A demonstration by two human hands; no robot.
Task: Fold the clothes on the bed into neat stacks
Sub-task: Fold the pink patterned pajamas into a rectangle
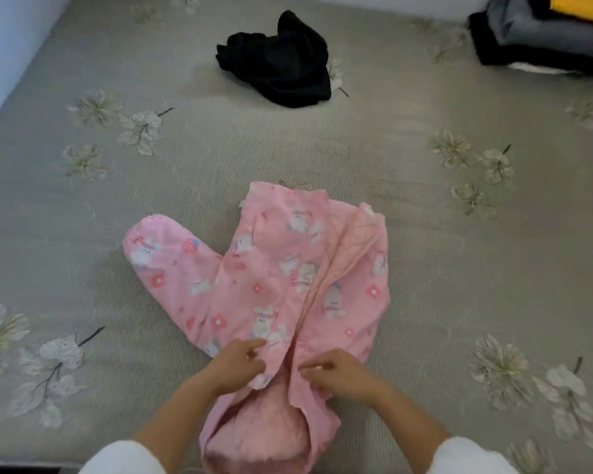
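Observation:
A pink padded jacket [271,275] printed with white rabbits and flowers lies spread on the bed in front of me, its hood nearest me and one sleeve [165,258] stretched out to the left. My left hand [237,364] pinches the left front edge of the jacket near the collar. My right hand [336,371] pinches the right front edge just across the opening. The plain pink quilted lining shows along the open front and inside the hood. The right sleeve is folded in or hidden.
A crumpled black garment [281,66] lies further up the bed. A stack of folded clothes [541,39], black, grey and yellow, sits at the far right corner. The grey floral bedspread [83,234] covers everything; a wall runs along the left.

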